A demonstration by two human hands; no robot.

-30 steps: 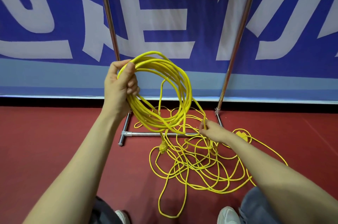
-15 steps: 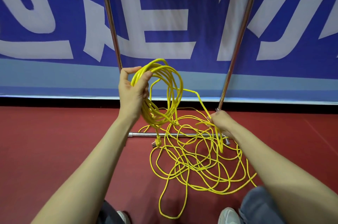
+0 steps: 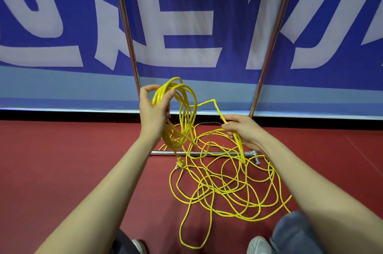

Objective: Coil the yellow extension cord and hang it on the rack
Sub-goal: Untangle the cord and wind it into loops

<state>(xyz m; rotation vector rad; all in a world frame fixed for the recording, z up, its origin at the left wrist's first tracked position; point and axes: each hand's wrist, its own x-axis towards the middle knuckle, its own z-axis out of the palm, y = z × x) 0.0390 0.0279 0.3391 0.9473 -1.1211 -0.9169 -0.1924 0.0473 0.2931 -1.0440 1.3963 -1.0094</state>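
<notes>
Head view: a person faces a metal rack (image 3: pixel 126 31). The yellow extension cord (image 3: pixel 215 186) is partly gathered in the hands and partly on the red floor (image 3: pixel 62 170).
Left hand (image 3: pixel 152 117): at 9 o'clock from frame centre and raised. Fingers and thumb are curled round the top of the coil (image 3: pixel 187 112). It is probably held high so the finished loops hang free and keep one size.
Right hand (image 3: pixel 245 132): at 4 o'clock and lower. Thumb and fingers pinch the running strand, which rises from the hand to the coil and drops from it into the loose pile (image 3: pixel 238 195). The hand is likely measuring out the next loop.
Plug (image 3: pixel 179 164): it dangles under the coil at 6 o'clock, near the base bar (image 3: pixel 170 152). It hangs free, presumably as the coil's starting end. Whether it touches the floor cannot be told.
Loose pile: it lies at 5 o'clock, sprawled in overlapping loops between the rack's foot and the shoes (image 3: pixel 259 244).
Counts: one cord, one plug visible, two hands, two rack uprights at 11 and 1 o'clock, one base bar and two shoes. The coil's loops are too bunched to count.
Stage: coiling is under way and much of the cord is on the floor. Nothing is hung yet.
</notes>
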